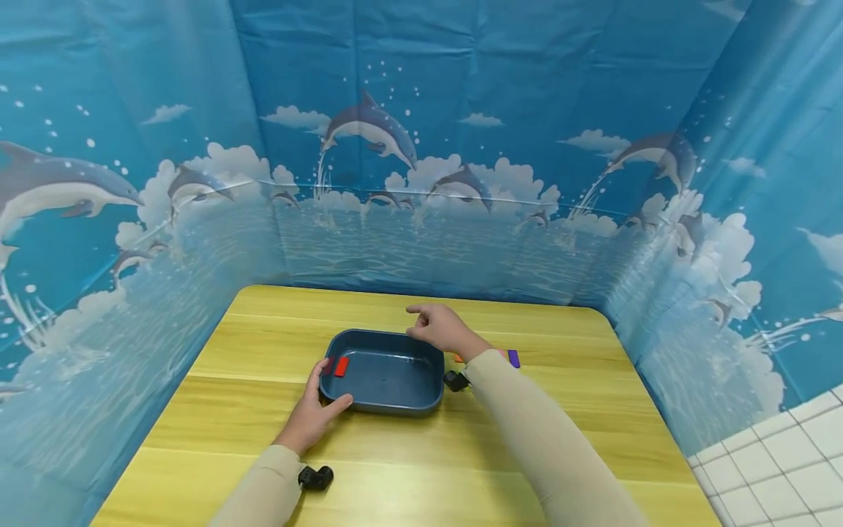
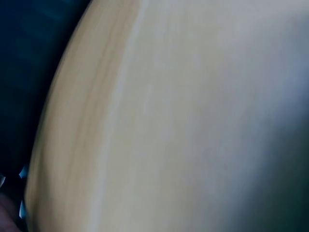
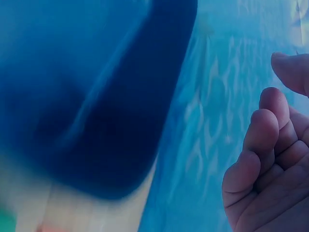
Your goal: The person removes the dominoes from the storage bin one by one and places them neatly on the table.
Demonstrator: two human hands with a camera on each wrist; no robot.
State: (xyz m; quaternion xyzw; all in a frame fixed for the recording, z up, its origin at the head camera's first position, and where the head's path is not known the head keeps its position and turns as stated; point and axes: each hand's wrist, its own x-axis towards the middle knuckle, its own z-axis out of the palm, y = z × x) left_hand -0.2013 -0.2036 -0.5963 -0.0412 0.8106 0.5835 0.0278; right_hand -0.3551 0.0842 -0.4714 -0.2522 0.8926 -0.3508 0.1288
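Observation:
A dark blue rectangular tray (image 1: 384, 405) sits on the table, with a small red block (image 1: 341, 367) inside against its left end. My left hand (image 1: 312, 417) holds the tray at its near left corner, fingers along the left rim and thumb over the front rim. Over the far right corner of the tray is my right hand (image 1: 443, 328), empty, its index finger pointing left and the others curled. In the right wrist view, the curled fingers (image 3: 243, 174) appear beside the blurred tray (image 3: 130, 111). The left wrist view shows mostly blurred table.
Right of the tray, partly behind my right wrist, lie an orange piece (image 1: 459, 359) and a purple piece (image 1: 514, 359). The wood-grain table (image 1: 263, 322) is surrounded by a dolphin-print curtain (image 1: 421, 241). Black wrist cameras (image 1: 316, 478) stick out from both sleeves.

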